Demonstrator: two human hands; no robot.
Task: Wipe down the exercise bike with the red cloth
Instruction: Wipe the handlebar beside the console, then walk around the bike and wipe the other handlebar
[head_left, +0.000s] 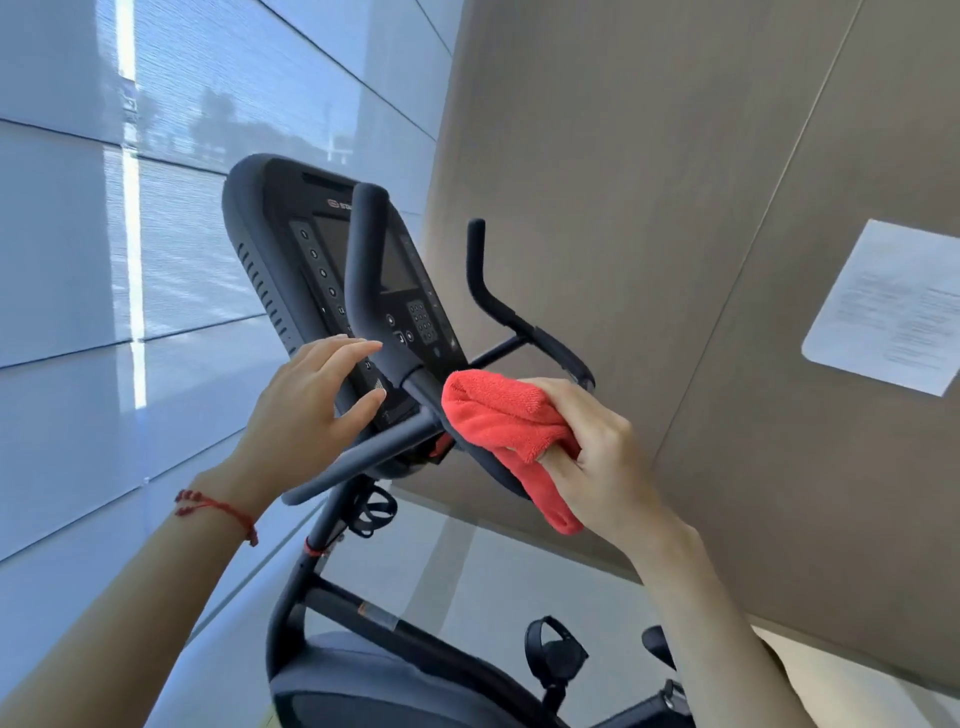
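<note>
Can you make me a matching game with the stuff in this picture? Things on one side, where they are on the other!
Things:
1. red cloth
2. red string bracelet
3. sheet of paper
4. bike console

Places:
A. stuck on the brown wall
B. in the right hand
C. above the handlebars
D. around the left wrist

Pairs: 1-B, 2-D, 3-A, 4-C

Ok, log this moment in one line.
wiping | right hand grips red cloth on handlebar | left hand open near console
</note>
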